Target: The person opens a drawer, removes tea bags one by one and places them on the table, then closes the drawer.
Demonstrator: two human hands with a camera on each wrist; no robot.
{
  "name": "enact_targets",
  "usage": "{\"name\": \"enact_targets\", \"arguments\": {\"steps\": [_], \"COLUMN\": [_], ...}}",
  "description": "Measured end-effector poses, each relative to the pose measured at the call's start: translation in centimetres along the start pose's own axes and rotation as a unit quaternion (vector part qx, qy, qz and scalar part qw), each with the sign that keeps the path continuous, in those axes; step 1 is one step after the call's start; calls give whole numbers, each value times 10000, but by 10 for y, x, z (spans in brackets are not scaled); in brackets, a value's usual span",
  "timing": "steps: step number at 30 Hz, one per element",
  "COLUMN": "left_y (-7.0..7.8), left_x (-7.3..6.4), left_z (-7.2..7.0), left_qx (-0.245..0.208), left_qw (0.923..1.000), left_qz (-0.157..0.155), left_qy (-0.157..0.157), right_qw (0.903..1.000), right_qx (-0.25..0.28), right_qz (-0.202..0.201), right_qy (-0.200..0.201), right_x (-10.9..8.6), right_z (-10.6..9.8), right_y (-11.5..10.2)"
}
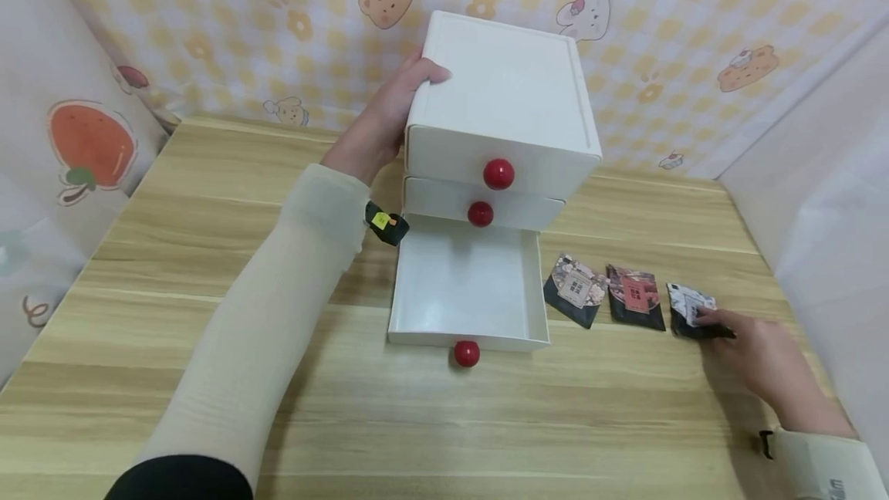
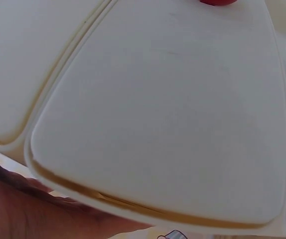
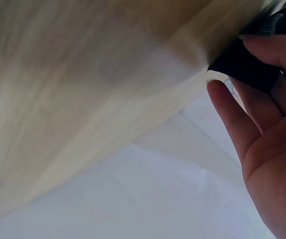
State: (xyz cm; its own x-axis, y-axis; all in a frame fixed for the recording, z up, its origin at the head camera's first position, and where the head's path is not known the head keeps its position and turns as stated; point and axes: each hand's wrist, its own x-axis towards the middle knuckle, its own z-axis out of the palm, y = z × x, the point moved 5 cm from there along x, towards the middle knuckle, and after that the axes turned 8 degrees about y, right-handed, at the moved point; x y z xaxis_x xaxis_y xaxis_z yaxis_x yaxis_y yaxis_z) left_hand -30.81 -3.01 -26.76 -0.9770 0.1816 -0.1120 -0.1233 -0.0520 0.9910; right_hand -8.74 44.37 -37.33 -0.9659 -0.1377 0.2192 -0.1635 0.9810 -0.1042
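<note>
A white cabinet [image 1: 507,83] of stacked drawers with red ball knobs stands in the head view. Its bottom drawer [image 1: 468,280] is pulled out, with nothing inside it. My left hand [image 1: 389,110] grips the cabinet's left side, thumb over the top edge; the left wrist view shows that hand [image 2: 43,209] against the white casing [image 2: 158,114]. At far right, my right hand [image 1: 760,349] pinches a small black packet [image 1: 687,305] with a pale patterned label. In the right wrist view, thumb and fingers hold the packet's black end [image 3: 247,64].
Two more packets lie right of the drawer: one with a beige floral label [image 1: 576,289], one with a red label [image 1: 635,295]. Beneath is a wood-grain table [image 1: 444,430]. A checked cloth [image 1: 278,37] hangs behind, and a white cloth [image 1: 826,137] on the right.
</note>
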Motion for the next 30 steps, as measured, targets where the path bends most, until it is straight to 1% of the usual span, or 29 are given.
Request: {"name": "enact_targets", "arguments": {"steps": [4, 7, 12, 13, 17, 20, 24, 27, 30], "left_y": [-1, 0, 1, 1, 0, -1, -1, -1, -1], "left_x": [0, 0, -1, -1, -2, -2, -2, -1, -1], "left_z": [-2, -2, -1, -1, 1, 1, 1, 1, 1], "left_qx": [-23, -33, -43, -42, -67, -77, -64, -56, -57], "left_qw": [10000, 10000, 10000, 10000, 10000, 10000, 10000, 10000, 10000], "left_qz": [-14, -23, -24, -24, -24, -22, -17, -26, -28], "left_qy": [29, 55, 63, 62, 50, 38, 29, 40, 57], "right_qw": [9994, 9977, 9966, 9970, 9990, 9996, 9978, 9931, 9821], "right_qx": [51, 65, 136, 142, 159, 243, 451, 520, 642], "right_qz": [3, 115, 258, 225, 36, -145, -328, -668, -1173], "right_qy": [-356, -661, -777, -733, -421, -80, 349, 813, 1327], "right_x": [0, 0, -1, -1, -3, -3, -3, -2, 1], "right_z": [0, -1, 0, 0, -3, -8, -15, -23, -32], "right_y": [-4, -7, -11, -11, -14, -19, -32, -49, -71]}}
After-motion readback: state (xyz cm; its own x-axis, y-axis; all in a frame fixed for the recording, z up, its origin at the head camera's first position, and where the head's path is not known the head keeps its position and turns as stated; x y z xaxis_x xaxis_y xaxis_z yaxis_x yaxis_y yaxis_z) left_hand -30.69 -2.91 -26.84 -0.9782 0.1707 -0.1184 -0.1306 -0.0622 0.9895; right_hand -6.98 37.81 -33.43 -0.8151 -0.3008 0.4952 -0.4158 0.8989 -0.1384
